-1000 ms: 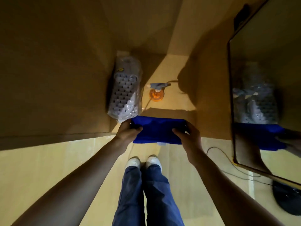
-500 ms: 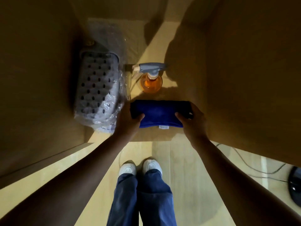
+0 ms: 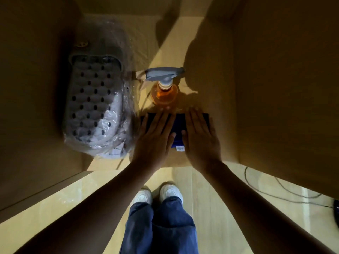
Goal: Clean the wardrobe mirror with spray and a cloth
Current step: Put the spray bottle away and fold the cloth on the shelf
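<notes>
Cloth [image 3: 177, 125], folded and dark blue, lies flat on the wooden shelf [image 3: 176, 158] inside the wardrobe, near the shelf's front edge, with a small white label showing at its near side between the two hands. In the head view, both hands press down on it side by side. The left hand [image 3: 156, 136] covers the cloth's left half, its fingers [image 3: 159, 120] straight and spread, pointing to the far side; it holds nothing, only lies flat on the fabric. The right hand [image 3: 200, 136] covers the right half in the same way, fingers [image 3: 197, 119] straight and flat, nothing grasped. The thumbs point toward each other and stand just apart over the cloth's middle.

Just beyond the cloth stands the spray bottle [image 3: 164, 88], upright, with orange liquid inside and a pale trigger head whose nozzle points left. The fingertips of the left hand reach close to its base; whether they touch it cannot be told. To the left of bottle and cloth lies a pair of pale perforated clogs in a clear plastic bag [image 3: 95, 107], against the left wall of the compartment.

Below the shelf, the light floor [image 3: 55, 213] shows the person's white shoes [image 3: 157, 195] and blue trousers [image 3: 161, 228]. A thin dark cable [image 3: 286, 191] runs along the floor at the right.
</notes>
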`<state>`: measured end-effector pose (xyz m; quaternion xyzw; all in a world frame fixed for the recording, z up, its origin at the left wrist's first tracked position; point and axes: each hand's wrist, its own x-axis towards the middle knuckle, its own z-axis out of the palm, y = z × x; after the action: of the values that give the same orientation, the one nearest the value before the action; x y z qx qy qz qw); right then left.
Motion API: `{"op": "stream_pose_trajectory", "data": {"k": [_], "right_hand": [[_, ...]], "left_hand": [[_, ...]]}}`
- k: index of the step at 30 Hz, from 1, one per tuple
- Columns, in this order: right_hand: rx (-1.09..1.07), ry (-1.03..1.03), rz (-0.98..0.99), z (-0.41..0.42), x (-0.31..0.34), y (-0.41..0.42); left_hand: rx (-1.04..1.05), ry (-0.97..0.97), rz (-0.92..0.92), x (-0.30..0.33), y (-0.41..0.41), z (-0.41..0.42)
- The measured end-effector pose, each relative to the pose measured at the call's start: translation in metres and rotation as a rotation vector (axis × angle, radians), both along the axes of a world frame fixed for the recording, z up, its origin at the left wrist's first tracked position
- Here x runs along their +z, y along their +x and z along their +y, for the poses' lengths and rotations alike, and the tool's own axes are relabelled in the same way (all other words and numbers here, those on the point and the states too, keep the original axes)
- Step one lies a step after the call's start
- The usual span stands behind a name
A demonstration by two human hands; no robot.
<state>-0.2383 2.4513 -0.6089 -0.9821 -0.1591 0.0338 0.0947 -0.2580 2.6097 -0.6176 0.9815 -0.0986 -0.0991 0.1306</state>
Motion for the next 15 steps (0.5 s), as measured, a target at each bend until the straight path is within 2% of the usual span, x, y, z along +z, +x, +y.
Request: {"op": "stream_pose_trajectory", "data": {"k": [5, 11, 15], "right_hand": [[0.059, -0.047, 0.023, -0.009, -0.014, 0.000], [0.061, -0.106, 0.091, -0.005, -0.007, 0.001], [-0.097, -0.002, 0.167, 0.009, 0.025, -0.016]], "left_hand": [[-0.058, 0.068, -0.044, -0.009, -0.003, 0.004], [-0.007, 0.038, -0.009, 0.002, -0.002, 0.002], [0.063, -0.082, 0.080, 0.037, -0.021, -0.001]]}}
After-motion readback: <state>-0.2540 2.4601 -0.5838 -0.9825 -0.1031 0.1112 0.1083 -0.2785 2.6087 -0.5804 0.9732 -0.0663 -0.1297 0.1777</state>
